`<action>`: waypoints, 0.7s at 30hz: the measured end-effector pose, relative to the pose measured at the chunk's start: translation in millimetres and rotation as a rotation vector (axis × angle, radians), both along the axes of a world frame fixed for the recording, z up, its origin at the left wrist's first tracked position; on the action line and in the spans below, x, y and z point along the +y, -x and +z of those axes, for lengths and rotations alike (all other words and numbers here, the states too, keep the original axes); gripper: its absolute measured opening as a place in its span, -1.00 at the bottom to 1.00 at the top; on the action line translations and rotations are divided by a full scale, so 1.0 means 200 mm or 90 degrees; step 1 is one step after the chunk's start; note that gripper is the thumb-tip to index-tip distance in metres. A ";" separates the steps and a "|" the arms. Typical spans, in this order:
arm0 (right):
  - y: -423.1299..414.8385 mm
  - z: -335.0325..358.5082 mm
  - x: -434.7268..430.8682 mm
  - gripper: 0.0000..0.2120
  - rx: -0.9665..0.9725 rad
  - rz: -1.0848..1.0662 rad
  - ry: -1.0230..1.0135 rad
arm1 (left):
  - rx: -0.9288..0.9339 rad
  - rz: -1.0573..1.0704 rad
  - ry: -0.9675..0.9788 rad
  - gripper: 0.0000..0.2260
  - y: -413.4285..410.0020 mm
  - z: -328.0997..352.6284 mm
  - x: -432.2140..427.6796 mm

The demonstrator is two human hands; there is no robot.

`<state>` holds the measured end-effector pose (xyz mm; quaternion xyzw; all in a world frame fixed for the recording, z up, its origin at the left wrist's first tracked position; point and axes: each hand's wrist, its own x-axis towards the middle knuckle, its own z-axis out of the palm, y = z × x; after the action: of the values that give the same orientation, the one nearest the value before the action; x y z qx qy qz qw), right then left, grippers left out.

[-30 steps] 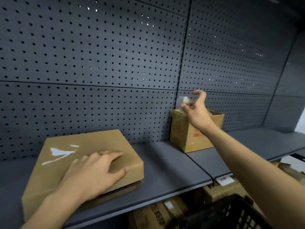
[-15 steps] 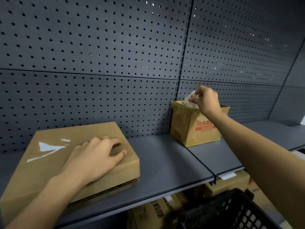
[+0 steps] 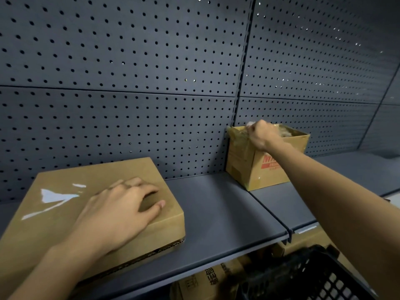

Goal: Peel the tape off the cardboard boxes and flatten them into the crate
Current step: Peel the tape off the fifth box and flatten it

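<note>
A flat brown cardboard box (image 3: 65, 204) with shiny clear tape on its top lies at the left of the grey shelf (image 3: 216, 213). My left hand (image 3: 121, 211) rests palm-down on its near right corner, fingers slightly curled, holding nothing. A small open-topped cardboard box (image 3: 249, 163) with red print stands at the back against the pegboard. My right hand (image 3: 260, 133) is over its rim, fingers closed on a crumpled wad of clear tape (image 3: 251, 123). A black plastic crate (image 3: 313, 276) sits low at the bottom right.
A dark pegboard wall (image 3: 151, 61) backs the shelf. Below the shelf edge are more cardboard boxes (image 3: 207, 280) with printed text. A second shelf section (image 3: 346, 169) continues to the right.
My right hand has come down from above the small box to its rim and closed around the tape wad. My left hand stays on the flat box.
</note>
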<state>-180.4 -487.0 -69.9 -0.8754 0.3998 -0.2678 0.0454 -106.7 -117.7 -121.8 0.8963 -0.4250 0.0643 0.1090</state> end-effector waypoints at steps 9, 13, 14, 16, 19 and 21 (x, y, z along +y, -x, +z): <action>0.00 0.04 0.02 -0.46 0.129 -0.079 0.019 | 0.029 -0.024 0.008 -0.53 -0.04 -0.02 0.00; 0.04 0.03 0.06 -0.52 0.087 -0.036 0.097 | 0.083 -0.053 0.019 -0.51 -0.07 -0.04 0.05; 0.06 0.02 0.08 -0.50 0.058 -0.009 0.130 | 0.093 -0.059 0.023 -0.49 -0.08 -0.03 0.07; 0.08 0.03 0.17 -0.51 -0.009 0.080 0.167 | 0.092 -0.061 0.027 -0.38 -0.07 -0.03 0.12; 0.11 -0.02 0.42 -0.51 -0.008 0.294 0.117 | 0.083 -0.044 0.023 -0.34 -0.05 -0.01 0.21; 0.13 -0.11 0.66 -0.51 0.001 0.427 0.056 | 0.087 -0.025 0.012 -0.34 -0.03 0.00 0.29</action>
<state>-206.5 -354.5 -91.8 -0.9596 0.0775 -0.2541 0.0931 -99.9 -60.3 -122.6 0.8890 -0.4335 0.0047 0.1473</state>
